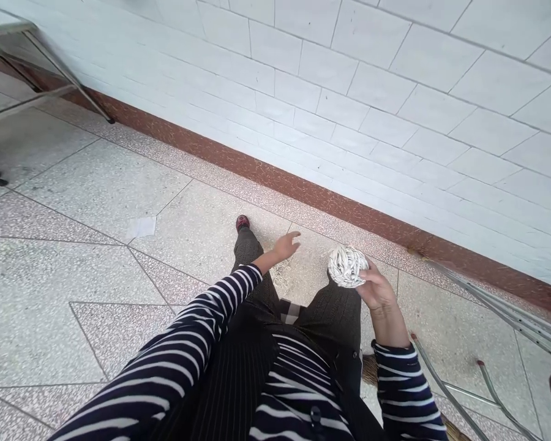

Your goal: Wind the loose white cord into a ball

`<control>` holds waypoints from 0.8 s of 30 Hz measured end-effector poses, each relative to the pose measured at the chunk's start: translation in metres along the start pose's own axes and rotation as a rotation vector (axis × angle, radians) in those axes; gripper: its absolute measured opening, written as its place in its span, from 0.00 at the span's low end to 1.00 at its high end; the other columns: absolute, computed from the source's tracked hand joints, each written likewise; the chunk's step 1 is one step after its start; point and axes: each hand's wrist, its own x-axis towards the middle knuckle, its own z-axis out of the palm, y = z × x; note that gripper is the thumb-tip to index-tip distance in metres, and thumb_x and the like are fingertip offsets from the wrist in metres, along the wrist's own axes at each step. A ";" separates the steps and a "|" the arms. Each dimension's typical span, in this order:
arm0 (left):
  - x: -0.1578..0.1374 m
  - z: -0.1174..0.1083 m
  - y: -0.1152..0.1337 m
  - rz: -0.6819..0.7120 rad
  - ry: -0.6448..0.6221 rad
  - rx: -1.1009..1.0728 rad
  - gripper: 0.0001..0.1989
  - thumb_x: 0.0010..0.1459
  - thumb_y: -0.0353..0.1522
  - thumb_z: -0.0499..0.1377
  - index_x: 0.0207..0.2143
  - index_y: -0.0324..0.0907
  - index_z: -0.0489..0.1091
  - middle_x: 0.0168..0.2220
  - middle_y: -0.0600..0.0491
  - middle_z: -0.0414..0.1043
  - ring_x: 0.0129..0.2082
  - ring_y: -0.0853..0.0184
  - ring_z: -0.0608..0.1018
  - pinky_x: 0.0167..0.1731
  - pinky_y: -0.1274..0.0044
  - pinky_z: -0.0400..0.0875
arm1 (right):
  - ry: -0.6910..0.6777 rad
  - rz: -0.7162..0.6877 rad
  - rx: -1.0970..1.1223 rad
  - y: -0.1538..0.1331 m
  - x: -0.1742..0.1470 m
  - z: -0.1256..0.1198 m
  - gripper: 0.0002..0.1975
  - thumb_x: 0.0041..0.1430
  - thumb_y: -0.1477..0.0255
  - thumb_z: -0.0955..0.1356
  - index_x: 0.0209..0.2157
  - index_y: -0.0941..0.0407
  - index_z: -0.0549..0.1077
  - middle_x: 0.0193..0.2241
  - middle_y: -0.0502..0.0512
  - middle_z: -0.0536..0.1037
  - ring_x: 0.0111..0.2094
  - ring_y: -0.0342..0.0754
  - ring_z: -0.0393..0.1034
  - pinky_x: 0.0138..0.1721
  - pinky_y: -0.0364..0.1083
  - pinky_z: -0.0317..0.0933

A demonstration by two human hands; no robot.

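Note:
My right hand (377,289) grips a round white woven bundle (348,267) by its right side, with the thumb on top. Thick twisted strands overlap across the bundle, which is held above my right knee. My left hand (286,246) is out over the gap between my legs, to the left of the bundle and apart from it. Its fingers are stretched and parted, and nothing shows between them. Below it, a loose heap of pale thin strands (282,275) lies on the floor between my legs.
A metal-framed table (57,61) stands at the upper left by the tiled wall (303,79). A white paper (142,226) lies on the floor at left. Metal tube legs with reddish tips (468,392) and long metal poles (500,300) are at the lower right.

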 end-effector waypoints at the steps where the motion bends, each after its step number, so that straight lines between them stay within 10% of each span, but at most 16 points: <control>1: -0.007 0.007 0.003 0.044 -0.049 -0.063 0.20 0.55 0.33 0.64 0.51 0.41 0.75 0.54 0.43 0.77 0.53 0.57 0.78 0.54 0.70 0.70 | 0.007 0.017 0.024 0.006 0.003 0.004 0.30 0.34 0.75 0.75 0.45 0.52 0.79 0.48 0.55 0.83 0.55 0.63 0.73 0.56 0.60 0.68; 5: -0.029 0.039 0.020 0.239 -0.290 -0.394 0.25 0.55 0.33 0.66 0.56 0.41 0.74 0.55 0.44 0.77 0.55 0.58 0.77 0.57 0.69 0.68 | 0.004 0.044 0.056 0.026 0.006 0.013 0.26 0.37 0.73 0.75 0.44 0.51 0.79 0.43 0.54 0.84 0.53 0.62 0.74 0.55 0.60 0.69; 10: -0.038 0.054 0.024 0.189 -0.415 -0.374 0.10 0.57 0.35 0.65 0.34 0.35 0.80 0.33 0.51 0.81 0.37 0.63 0.80 0.42 0.76 0.71 | 0.058 0.025 0.085 0.035 -0.008 0.005 0.29 0.41 0.71 0.75 0.50 0.49 0.76 0.48 0.54 0.82 0.50 0.59 0.76 0.53 0.60 0.71; 15: -0.035 0.037 0.011 0.132 -0.293 -0.334 0.13 0.59 0.39 0.64 0.36 0.36 0.79 0.25 0.54 0.77 0.29 0.69 0.77 0.35 0.80 0.67 | 0.175 0.038 0.130 0.040 -0.028 -0.022 0.33 0.41 0.64 0.76 0.54 0.47 0.74 0.51 0.56 0.80 0.51 0.59 0.75 0.42 0.55 0.74; 24: -0.028 -0.006 0.011 0.159 -0.384 -0.510 0.22 0.61 0.47 0.61 0.34 0.35 0.78 0.33 0.45 0.81 0.38 0.65 0.79 0.46 0.74 0.68 | 0.107 0.046 0.130 0.058 -0.032 -0.032 0.36 0.38 0.57 0.75 0.53 0.48 0.75 0.50 0.59 0.81 0.55 0.63 0.73 0.54 0.63 0.68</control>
